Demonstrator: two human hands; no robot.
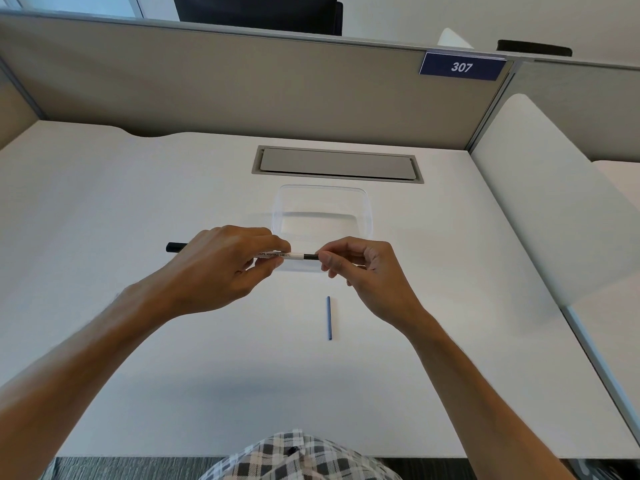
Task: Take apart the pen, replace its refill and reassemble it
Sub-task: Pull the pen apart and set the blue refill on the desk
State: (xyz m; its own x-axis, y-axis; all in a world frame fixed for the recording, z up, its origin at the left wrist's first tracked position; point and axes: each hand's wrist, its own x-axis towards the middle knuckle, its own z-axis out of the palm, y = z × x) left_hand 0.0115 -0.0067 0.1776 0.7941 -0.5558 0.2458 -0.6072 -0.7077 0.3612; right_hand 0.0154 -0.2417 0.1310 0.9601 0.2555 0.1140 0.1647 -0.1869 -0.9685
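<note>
While left hand (221, 261) grips pen (292, 256) marked "HOSPITALS, LABS ETC", right hand (360, 268) pinches its tip.

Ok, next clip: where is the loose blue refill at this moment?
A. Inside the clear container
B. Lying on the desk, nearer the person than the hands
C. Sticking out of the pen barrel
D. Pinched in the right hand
B: the blue refill lies alone on the desk, nearer the person than both hands, which hold the pen; the clear container sits beyond them.

Left hand (221, 265) hides the pen's (291, 255) middle; its print too small
</note>
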